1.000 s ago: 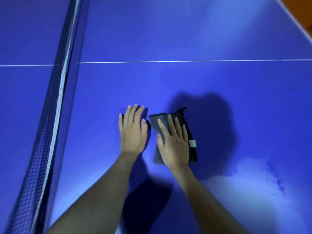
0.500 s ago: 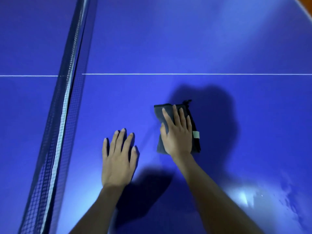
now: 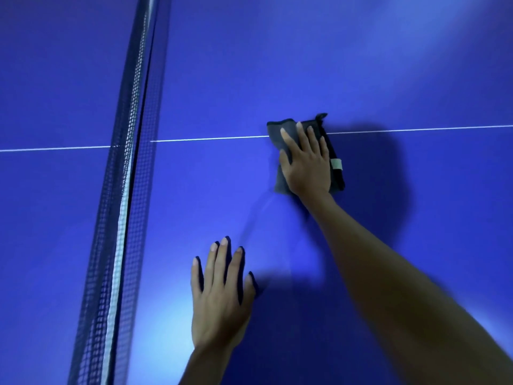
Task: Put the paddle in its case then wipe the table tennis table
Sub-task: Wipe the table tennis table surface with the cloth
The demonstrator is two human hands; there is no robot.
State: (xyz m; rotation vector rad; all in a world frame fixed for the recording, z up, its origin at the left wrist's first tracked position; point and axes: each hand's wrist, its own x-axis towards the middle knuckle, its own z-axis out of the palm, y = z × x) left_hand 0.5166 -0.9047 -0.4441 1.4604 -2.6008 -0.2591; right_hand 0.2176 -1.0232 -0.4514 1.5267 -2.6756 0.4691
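Right hand (image 3: 304,162) lies flat, palm down, on a folded grey cloth (image 3: 280,129), fingers extended and slightly spread, pressing it against the blue table tennis table (image 3: 277,65). No curl of the fingers around the cloth; it is pinned under the palm, not gripped. The cloth sits right of centre, its far end lying across the white centre line (image 3: 208,138). A black edge runs along its right side, with a small pale tag (image 3: 336,164) (any print on it is unreadable) and a short dark loop at the far right corner.

Left hand (image 3: 220,295) rests open and flat on the table surface, nearer to the camera and left of the cloth, fingers spread, nothing held. The two hands are well apart.

The net (image 3: 122,190) runs near-to-far along the left side. A faint streak shows on the surface between the hands. Paddle and case: out of frame.
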